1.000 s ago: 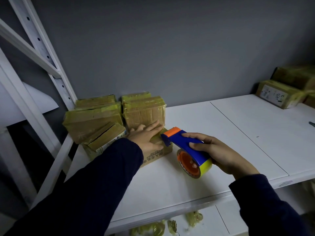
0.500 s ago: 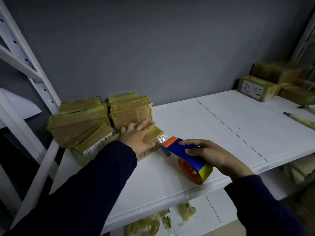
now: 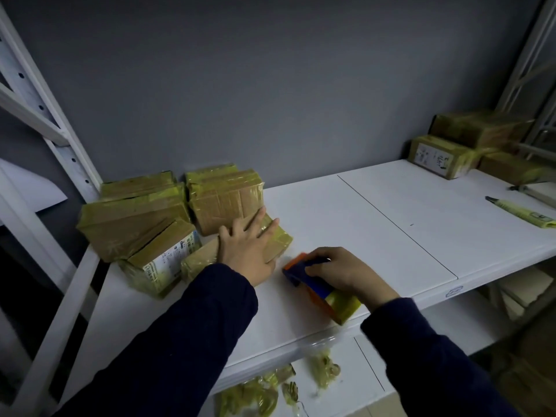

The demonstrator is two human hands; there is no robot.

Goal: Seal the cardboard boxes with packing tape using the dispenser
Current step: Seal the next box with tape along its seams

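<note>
Taping is the step now: flat left hand point(image 3: 246, 251) presses the box point(image 3: 278, 240), right hand point(image 3: 346, 272) grips the dispenser point(image 3: 323, 291) beside it. Next, tape likely needs pulling across.

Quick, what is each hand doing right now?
Left hand: open, fingers flat, pressing the small tape-wrapped cardboard box.
Right hand: closed around the blue and orange tape dispenser.
</note>
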